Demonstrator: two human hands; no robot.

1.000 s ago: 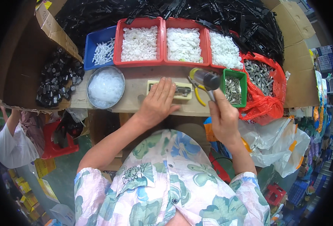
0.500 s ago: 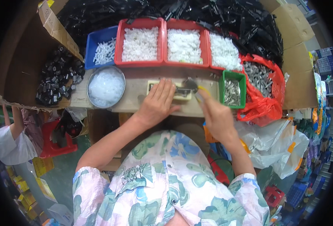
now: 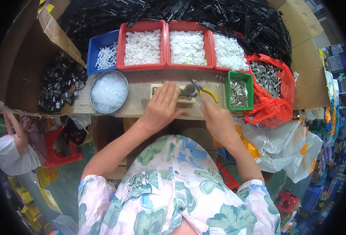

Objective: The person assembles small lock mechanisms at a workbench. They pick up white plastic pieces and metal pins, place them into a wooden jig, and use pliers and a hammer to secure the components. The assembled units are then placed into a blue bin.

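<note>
My left hand (image 3: 163,102) lies flat, fingers stretched, over the left part of a cream block-like fixture (image 3: 186,101) on the bench. A dark piece in the fixture shows beside the fingers, partly hidden by them. My right hand (image 3: 216,119) is closed round the handle of a small hammer (image 3: 189,89). Its dark, blurred head is over the fixture's right part, and I cannot tell whether it touches. Pliers (image 3: 209,94) with yellow handles lie just beyond my right hand, jaws pointing away from me.
Along the back stand a blue bin (image 3: 90,58) of white pins and red bins (image 3: 141,67) of white pieces. A metal bowl (image 3: 126,92) is at left. A green bin (image 3: 252,92) of metal parts and a red bag (image 3: 274,113) are at right. Black parts (image 3: 235,15) heap behind.
The hammer head has shifted slightly left over the fixture, and my right hand has moved a little left and down. The pliers show more plainly. My left hand stays on the fixture.
</note>
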